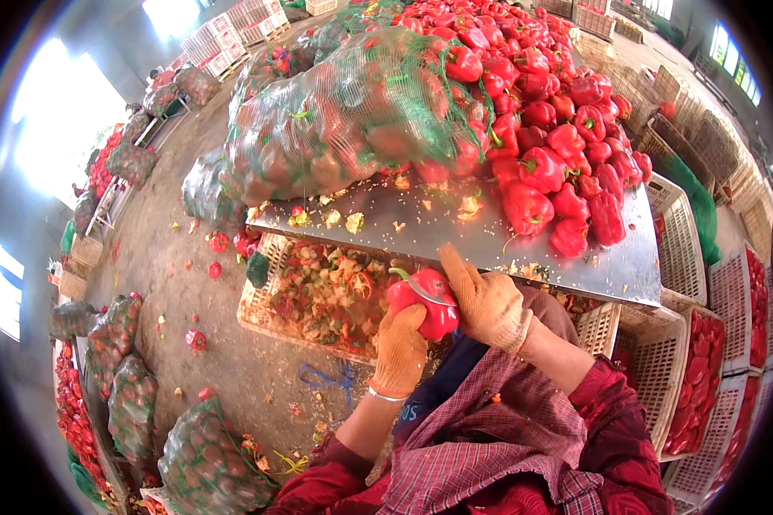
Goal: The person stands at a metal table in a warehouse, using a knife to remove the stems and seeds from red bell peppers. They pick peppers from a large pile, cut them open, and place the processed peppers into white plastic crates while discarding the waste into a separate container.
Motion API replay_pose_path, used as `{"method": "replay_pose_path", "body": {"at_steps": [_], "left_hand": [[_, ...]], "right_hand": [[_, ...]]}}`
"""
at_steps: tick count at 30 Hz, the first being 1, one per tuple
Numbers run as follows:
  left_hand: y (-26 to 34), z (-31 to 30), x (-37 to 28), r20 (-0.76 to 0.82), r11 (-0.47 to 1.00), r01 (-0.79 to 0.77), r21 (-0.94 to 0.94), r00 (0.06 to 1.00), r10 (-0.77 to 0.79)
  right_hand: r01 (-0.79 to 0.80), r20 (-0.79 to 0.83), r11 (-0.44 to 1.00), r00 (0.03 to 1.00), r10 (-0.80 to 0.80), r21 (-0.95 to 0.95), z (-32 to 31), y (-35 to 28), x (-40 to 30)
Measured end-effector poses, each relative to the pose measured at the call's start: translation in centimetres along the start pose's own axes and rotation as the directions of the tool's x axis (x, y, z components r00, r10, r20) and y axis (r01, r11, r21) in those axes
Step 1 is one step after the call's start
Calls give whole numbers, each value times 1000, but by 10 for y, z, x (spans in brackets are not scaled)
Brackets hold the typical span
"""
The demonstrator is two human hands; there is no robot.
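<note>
My left hand (400, 351), in an orange knit glove, holds a red bell pepper (430, 317) with a green stem over a crate of scraps. My right hand (486, 306), gloved likewise, grips a tool with a thin curved metal blade (425, 290) that lies against the pepper's upper side; its handle is hidden in the fist. My right index finger points up towards the metal table's edge. Beyond both hands, a heap of red bell peppers (544, 170) covers the right of the metal table (419, 235), beside a green mesh sack (341, 116) full of peppers.
A plastic crate (248, 312) of pepper cores and scraps stands under the table's edge. At my right are plastic crates (650, 341), some holding red peppers. More mesh sacks (209, 457) and loose peppers (195, 339) lie on the floor at left, with a blue cord (328, 380).
</note>
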State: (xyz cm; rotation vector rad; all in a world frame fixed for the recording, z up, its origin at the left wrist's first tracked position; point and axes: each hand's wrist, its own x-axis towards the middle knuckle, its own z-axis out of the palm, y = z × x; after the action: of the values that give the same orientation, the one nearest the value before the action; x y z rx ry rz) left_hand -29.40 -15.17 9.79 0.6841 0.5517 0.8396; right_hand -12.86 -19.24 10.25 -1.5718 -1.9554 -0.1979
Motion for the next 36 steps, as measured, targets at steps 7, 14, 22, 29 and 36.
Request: {"method": "replay_pose_path", "body": {"at_steps": [7,14,22,29,36], "left_hand": [[12,20,-29,53,974,153,-169,988,-146],[17,-26,6,-27,996,-75,38,997,76],[14,-29,39,161,889,-194,414,977,138],[2,-20,50,44,839,-136,527,990,132],[-14,18,48,-52,589,-358,725,824,565]], "right_hand": [[-6,68,985,998,18,-174,10,21,5],[-736,475,596,670,570,321,13,43,25],[-622,583,-140,598,550,770,-2,-26,12],[-534,139,556,789,598,637,21,-12,7],[-458,-125,766,817,562,452,7,-27,15]]}}
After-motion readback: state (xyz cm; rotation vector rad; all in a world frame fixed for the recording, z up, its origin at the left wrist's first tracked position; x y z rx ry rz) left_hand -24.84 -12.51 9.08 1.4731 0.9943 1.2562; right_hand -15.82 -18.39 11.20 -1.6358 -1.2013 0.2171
